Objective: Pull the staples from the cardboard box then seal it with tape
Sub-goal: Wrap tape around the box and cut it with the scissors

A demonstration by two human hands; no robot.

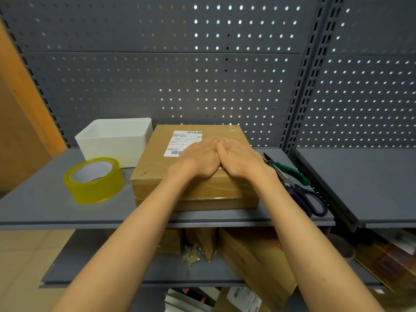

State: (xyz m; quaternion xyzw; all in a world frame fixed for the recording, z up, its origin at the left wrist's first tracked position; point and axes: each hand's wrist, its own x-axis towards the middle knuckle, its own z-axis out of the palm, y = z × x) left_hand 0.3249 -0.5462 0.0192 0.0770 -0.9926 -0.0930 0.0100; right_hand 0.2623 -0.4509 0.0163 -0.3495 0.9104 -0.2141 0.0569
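A flat brown cardboard box [157, 167] with a white shipping label [180, 140] lies closed in the middle of the grey shelf [45, 199]. My left hand [199, 157] and my right hand [238, 158] lie flat on its lid, side by side and touching, fingers straight and pointing away. A yellowish roll of tape [94, 180] sits left of the box. To the right of the box lie green-handled pliers [290, 171] and dark blue scissors [308, 199]. No staples show from here.
A white plastic bin [117, 143] stands behind the tape, against the box's left side. A grey pegboard wall [202, 75] backs the shelf. A second shelf section [371, 183] lies to the right. Cardboard boxes [258, 257] fill the shelf below.
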